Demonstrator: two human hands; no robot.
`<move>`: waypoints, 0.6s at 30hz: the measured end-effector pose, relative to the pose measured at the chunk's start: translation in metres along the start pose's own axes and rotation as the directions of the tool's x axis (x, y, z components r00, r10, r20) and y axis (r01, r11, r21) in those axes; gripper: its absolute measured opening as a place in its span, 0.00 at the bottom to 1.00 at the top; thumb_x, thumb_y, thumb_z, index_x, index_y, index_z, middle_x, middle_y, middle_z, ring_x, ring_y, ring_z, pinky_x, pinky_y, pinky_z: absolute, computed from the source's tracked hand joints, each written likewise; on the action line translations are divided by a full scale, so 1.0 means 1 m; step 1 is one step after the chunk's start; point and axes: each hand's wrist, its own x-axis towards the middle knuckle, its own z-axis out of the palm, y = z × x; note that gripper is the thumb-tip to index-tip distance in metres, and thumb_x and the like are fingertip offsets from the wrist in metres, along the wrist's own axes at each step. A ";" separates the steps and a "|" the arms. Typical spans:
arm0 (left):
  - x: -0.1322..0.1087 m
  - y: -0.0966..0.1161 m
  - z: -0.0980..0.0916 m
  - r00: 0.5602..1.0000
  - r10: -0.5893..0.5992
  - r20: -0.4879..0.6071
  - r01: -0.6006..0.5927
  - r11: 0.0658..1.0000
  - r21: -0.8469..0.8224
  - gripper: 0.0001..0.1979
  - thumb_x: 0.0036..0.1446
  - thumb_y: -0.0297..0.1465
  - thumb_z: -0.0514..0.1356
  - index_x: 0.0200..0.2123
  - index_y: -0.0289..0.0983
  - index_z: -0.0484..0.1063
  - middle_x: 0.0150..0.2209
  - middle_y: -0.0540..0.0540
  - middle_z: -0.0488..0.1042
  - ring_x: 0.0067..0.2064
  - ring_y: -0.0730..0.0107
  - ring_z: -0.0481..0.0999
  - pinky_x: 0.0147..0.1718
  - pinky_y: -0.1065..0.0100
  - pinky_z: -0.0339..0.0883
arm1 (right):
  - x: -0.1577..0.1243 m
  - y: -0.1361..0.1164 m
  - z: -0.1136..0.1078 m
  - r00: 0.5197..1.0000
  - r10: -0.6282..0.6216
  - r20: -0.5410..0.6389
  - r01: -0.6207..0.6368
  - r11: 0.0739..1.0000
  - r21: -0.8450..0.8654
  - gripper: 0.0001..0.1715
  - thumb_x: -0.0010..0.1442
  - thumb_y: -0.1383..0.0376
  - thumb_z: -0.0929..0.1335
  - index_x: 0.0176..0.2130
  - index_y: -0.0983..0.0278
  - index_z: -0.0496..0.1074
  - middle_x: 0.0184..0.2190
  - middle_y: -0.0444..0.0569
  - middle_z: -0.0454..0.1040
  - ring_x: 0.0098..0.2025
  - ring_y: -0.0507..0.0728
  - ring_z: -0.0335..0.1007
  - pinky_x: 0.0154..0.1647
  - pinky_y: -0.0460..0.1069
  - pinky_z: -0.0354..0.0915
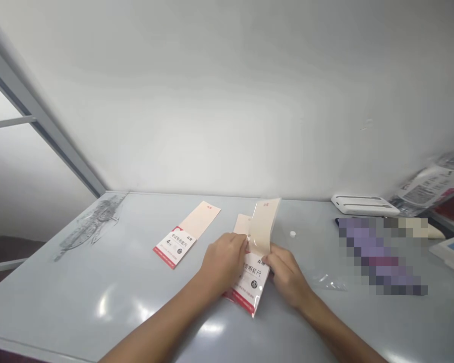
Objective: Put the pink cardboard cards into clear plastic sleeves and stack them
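My left hand (223,259) and my right hand (287,276) both pinch a ruler-set package (247,285) in a white, red and peach card sleeve, lying on the grey table (98,297). Its clear plastic front is peeled up in a peach-backed flap (264,225), with my right fingers at the flap's lower edge. My left fingers hold the package's upper part, beside the flap. A second, similar package (183,234) lies flat to the left, out of reach of my fingers.
A small white cap (292,234) and a scrap of clear plastic (329,282) lie right of my hands. Farther right are a white flat device (363,205), a pixelated purple object (382,254) and a plastic bag (427,186). A wall borders the table's far edge.
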 end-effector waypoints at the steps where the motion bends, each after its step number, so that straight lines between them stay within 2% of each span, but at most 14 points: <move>1: 0.000 0.000 0.001 1.000 0.001 -0.007 -0.001 1.000 -0.010 0.15 0.59 0.30 0.40 0.29 0.38 0.64 0.29 0.48 0.69 0.29 0.72 0.66 0.25 0.72 0.54 | 0.000 -0.001 0.001 1.000 -0.007 0.001 0.007 1.000 -0.014 0.09 0.52 0.67 0.57 0.21 0.62 0.55 0.19 0.42 0.56 0.23 0.51 0.51 0.22 0.46 0.50; 8: 0.002 0.001 0.005 0.998 -0.046 -0.045 0.042 0.995 -0.085 0.15 0.58 0.30 0.43 0.24 0.37 0.63 0.23 0.49 0.68 0.23 0.74 0.63 0.23 0.71 0.52 | -0.003 -0.003 0.005 0.999 -0.041 -0.010 0.040 0.995 -0.090 0.09 0.51 0.67 0.57 0.20 0.62 0.54 0.18 0.42 0.56 0.22 0.51 0.50 0.21 0.46 0.51; 12: 0.003 0.000 0.002 0.992 -0.118 -0.050 0.108 0.980 -0.168 0.15 0.57 0.31 0.44 0.23 0.37 0.65 0.21 0.50 0.67 0.22 0.75 0.63 0.21 0.71 0.51 | -0.002 -0.004 0.007 0.999 -0.030 -0.040 0.028 0.999 -0.044 0.09 0.51 0.66 0.58 0.20 0.62 0.56 0.18 0.42 0.58 0.22 0.51 0.53 0.21 0.46 0.52; 13: 0.003 0.000 0.001 0.990 -0.134 -0.047 0.121 0.968 -0.221 0.15 0.58 0.32 0.44 0.25 0.37 0.66 0.22 0.50 0.68 0.22 0.75 0.64 0.22 0.71 0.52 | -0.002 -0.005 0.007 0.998 -0.003 -0.062 0.003 1.000 -0.010 0.10 0.51 0.65 0.59 0.20 0.63 0.57 0.17 0.42 0.59 0.21 0.51 0.54 0.21 0.46 0.52; 15: 0.004 -0.002 -0.002 0.981 -0.188 -0.056 0.157 0.921 -0.356 0.14 0.58 0.34 0.44 0.35 0.38 0.68 0.24 0.50 0.70 0.23 0.74 0.66 0.22 0.72 0.55 | 0.001 -0.010 0.004 0.991 0.078 -0.104 -0.071 0.995 0.075 0.13 0.52 0.61 0.61 0.20 0.64 0.61 0.17 0.44 0.64 0.21 0.52 0.59 0.21 0.46 0.55; 17: 0.005 -0.004 -0.004 0.964 -0.254 -0.080 0.185 0.855 -0.485 0.16 0.58 0.35 0.46 0.48 0.41 0.61 0.30 0.49 0.72 0.24 0.75 0.67 0.22 0.73 0.57 | 0.005 -0.014 0.001 0.978 0.164 -0.125 -0.146 0.979 0.144 0.16 0.52 0.55 0.63 0.23 0.65 0.66 0.19 0.47 0.69 0.22 0.54 0.64 0.24 0.48 0.59; 18: 0.005 -0.006 -0.005 0.957 -0.275 -0.096 0.185 0.827 -0.531 0.18 0.57 0.35 0.47 0.52 0.42 0.58 0.33 0.49 0.72 0.23 0.76 0.67 0.22 0.73 0.58 | 0.006 -0.016 -0.001 0.972 0.196 -0.128 -0.174 0.971 0.165 0.18 0.51 0.53 0.64 0.24 0.65 0.67 0.20 0.48 0.71 0.23 0.55 0.66 0.25 0.48 0.61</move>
